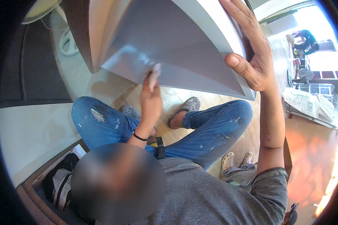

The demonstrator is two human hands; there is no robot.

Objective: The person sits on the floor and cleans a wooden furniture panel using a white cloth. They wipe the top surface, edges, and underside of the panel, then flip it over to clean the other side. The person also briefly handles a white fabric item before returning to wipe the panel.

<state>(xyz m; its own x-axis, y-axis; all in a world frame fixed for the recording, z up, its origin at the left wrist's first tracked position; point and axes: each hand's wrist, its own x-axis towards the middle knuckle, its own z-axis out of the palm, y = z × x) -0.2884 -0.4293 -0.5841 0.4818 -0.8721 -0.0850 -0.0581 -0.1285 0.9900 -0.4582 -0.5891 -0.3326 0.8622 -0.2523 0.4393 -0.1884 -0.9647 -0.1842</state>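
A large grey panel with a pale edge (169,47) stands tilted before me, above my bent knees. My left hand (152,97), blurred by motion and wearing a dark wrist band, is closed on a small whitish item (155,73), which may be a cloth or pad. That item is at the lower part of the panel's face; whether it touches is unclear. On the right, my right hand (253,56) holds the panel's pale edge, thumb on the near side and fingers stretched along the outer side. Part of my left forearm is hidden by a blurred oval.
A brown-edged board (81,33) stands left of the panel, with a fan (40,9) behind it. Lower left, a wooden box (39,194) holds dark and pale fabric. Another person's shoes (227,161) are close on my right. Farther right are a plastic bag (301,102) and a bending person (307,42).
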